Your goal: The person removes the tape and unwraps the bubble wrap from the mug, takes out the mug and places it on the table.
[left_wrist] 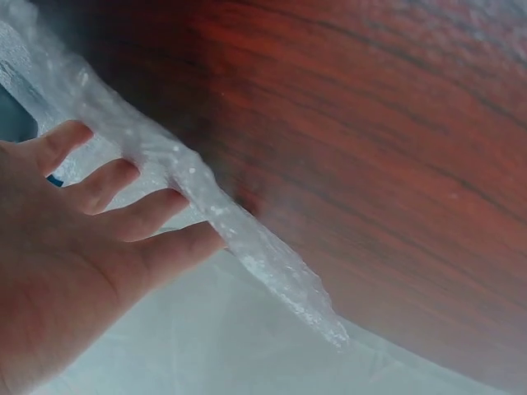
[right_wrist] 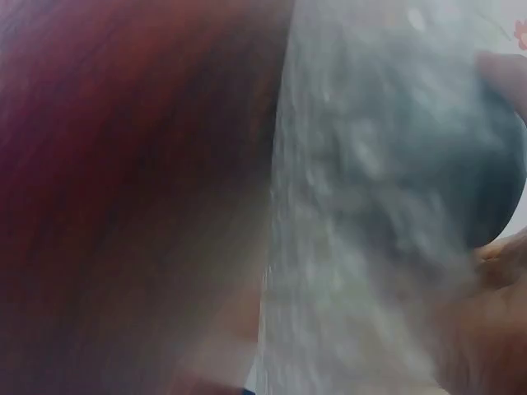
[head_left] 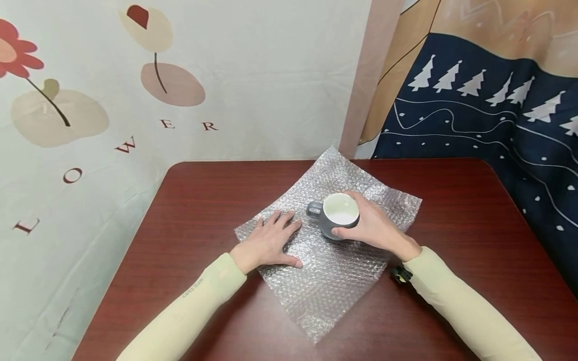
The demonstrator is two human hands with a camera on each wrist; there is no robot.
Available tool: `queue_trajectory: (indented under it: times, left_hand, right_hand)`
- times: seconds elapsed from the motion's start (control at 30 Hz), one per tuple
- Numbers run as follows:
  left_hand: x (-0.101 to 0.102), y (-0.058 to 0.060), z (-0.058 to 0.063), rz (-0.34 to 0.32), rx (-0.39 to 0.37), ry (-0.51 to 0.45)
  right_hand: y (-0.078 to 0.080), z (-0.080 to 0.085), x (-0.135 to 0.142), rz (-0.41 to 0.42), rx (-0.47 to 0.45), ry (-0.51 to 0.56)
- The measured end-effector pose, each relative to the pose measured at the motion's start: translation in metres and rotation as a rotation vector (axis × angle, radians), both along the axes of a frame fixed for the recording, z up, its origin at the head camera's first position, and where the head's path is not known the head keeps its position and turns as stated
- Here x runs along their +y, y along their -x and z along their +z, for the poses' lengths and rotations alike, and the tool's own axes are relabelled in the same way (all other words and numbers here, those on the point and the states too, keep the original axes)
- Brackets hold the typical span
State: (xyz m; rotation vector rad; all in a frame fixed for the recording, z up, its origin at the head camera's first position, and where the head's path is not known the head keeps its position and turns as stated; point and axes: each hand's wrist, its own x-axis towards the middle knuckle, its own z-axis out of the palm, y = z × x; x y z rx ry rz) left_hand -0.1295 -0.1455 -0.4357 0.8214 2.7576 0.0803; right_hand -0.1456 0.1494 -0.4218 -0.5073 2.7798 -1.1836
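Note:
A dark grey mug (head_left: 326,226) with a pale inside stands upright over the middle of a sheet of bubble wrap (head_left: 316,296), its handle toward the left. My right hand (head_left: 372,223) grips the mug from its right side, thumb at the near side and fingers round the far side. In the right wrist view the mug's dark side (right_wrist: 494,181) shows at the right, beside blurred bubble wrap. Spread out flat, my left hand (head_left: 271,240) rests on the left part of the bubble wrap. The left wrist view shows its fingers (left_wrist: 132,216) against the sheet's edge.
The bubble wrap lies cornerwise on a reddish-brown wooden table (head_left: 189,200). Behind the table hangs a pale cloth (head_left: 271,100) with flower prints, and at the right a dark blue cloth (head_left: 474,120) with white trees. A small dark device (head_left: 401,274) sits at the right wrist.

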Motion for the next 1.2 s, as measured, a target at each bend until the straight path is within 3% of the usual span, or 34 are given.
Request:
queue_trajectory:
  times: [0.63,1.0,1.2]
  left_hand:
    - [0.001,-0.001,0.000,0.009,-0.018,-0.001]
    - [0.002,-0.001,0.000,0.022,-0.029,-0.009]
    - [0.002,-0.001,0.000,0.024,-0.031,-0.011]
  right_hand:
    - [-0.013,0.017,0.053,-0.091,0.007,-0.014]
    - [-0.015,0.033,0.101,-0.204,0.070,-0.035]
    - [-0.015,0.039,0.126,-0.282,0.050,-0.057]
